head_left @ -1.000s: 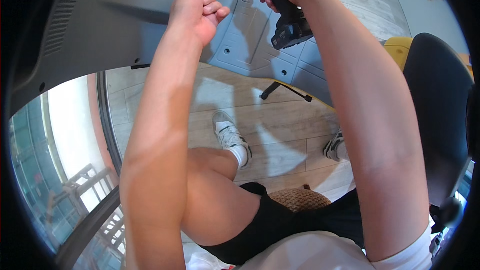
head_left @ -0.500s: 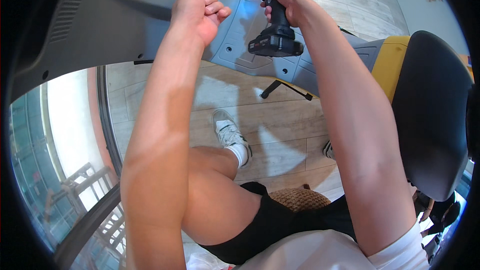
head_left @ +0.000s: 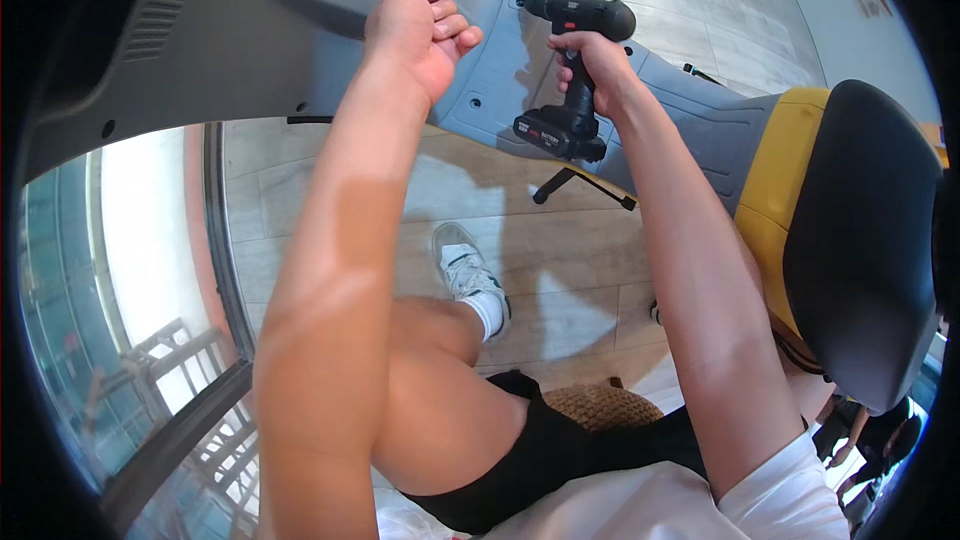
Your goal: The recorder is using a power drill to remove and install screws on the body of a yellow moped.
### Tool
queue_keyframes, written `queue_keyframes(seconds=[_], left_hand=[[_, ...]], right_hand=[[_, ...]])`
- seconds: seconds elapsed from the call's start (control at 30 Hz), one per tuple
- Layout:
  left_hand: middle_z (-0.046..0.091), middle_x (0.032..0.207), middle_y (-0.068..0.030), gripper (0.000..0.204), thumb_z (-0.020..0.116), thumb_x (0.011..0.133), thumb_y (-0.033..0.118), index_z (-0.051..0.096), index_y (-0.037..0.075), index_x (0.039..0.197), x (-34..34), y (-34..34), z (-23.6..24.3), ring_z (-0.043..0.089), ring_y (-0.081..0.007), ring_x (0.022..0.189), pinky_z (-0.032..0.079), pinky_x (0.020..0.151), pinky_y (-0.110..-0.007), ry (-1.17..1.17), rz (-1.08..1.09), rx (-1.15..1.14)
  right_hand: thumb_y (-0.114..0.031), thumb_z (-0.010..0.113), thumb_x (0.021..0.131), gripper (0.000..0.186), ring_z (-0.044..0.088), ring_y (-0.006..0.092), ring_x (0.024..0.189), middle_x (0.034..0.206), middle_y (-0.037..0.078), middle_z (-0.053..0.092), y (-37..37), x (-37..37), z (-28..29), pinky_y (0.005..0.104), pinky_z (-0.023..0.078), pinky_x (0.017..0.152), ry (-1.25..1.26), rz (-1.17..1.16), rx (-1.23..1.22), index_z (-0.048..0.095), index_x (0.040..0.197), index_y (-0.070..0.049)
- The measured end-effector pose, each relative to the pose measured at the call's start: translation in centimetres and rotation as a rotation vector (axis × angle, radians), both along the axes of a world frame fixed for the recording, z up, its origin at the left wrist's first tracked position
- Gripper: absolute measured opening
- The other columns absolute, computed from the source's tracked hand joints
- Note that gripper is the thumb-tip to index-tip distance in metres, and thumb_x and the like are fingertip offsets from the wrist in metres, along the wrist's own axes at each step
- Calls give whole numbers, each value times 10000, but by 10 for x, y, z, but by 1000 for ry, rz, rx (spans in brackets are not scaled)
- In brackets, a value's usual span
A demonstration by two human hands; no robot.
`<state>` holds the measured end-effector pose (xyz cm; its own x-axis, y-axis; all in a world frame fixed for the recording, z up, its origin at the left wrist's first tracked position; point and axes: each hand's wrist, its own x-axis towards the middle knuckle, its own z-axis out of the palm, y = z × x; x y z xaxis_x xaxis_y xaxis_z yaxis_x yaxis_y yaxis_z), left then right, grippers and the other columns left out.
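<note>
My right hand (head_left: 598, 70) is wrapped round the grip of a black cordless drill (head_left: 585, 15). The drill lies sideways with its chuck pointing left, beside a dark screw hole (head_left: 520, 2) near the far edge of the grey footboard (head_left: 490, 75). Whether the tip touches the hole I cannot tell. Its battery hangs at the near end of the grip, over the footboard. My left hand (head_left: 415, 35) is above the grey front panel (head_left: 310, 40), palm partly up and fingers curled in. What the left fingers hold, if anything, is hidden.
The footboard runs right to a yellow section (head_left: 785, 145) and a black seat (head_left: 860, 240). A black stand (head_left: 575, 180) sticks out below. My shoe (head_left: 468, 265) rests on the wood floor. A glass pane (head_left: 150, 240) is at left; another person (head_left: 865, 440) shows at lower right.
The drill has swung from slanting to nearly level, its tip now by the far screw hole. My right hand appears lower; the whole view has shifted a little. My left hand stays curled.
</note>
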<state>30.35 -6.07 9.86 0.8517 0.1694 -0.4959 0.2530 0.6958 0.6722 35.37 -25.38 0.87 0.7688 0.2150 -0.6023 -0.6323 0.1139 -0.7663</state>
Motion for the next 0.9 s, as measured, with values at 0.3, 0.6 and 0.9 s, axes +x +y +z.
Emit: queue_keyframes(seconds=[0.3, 0.6, 0.9], left_hand=[[287, 578, 31, 296, 388, 1013, 280, 470, 11, 921, -4, 5, -1, 232, -97, 484, 301, 524, -279, 24, 1, 40], [337, 630, 11, 304, 379, 1012, 275, 482, -2, 939, 3, 9, -9, 297, -104, 526, 349, 550, -296, 30, -6, 26], [540, 1105, -239, 511, 249, 1028, 321, 453, -128, 1159, 3, -2, -13, 578, -339, 1008, 513, 891, -419, 26, 33, -46]], right_hand=[[-97, 568, 844, 197, 454, 110, 482, 686, 26, 485, -13, -15, -29, 265, 412, 481, -4, -24, 191, 550, 1005, 14], [-98, 581, 819, 250, 443, 118, 461, 693, 38, 486, -24, -43, -20, 298, 424, 475, -52, -47, 389, 547, 1039, 14], [-96, 592, 791, 410, 480, 128, 463, 855, 78, 549, -49, -123, 25, 307, 429, 488, -65, 103, 720, 476, 1169, 13]])
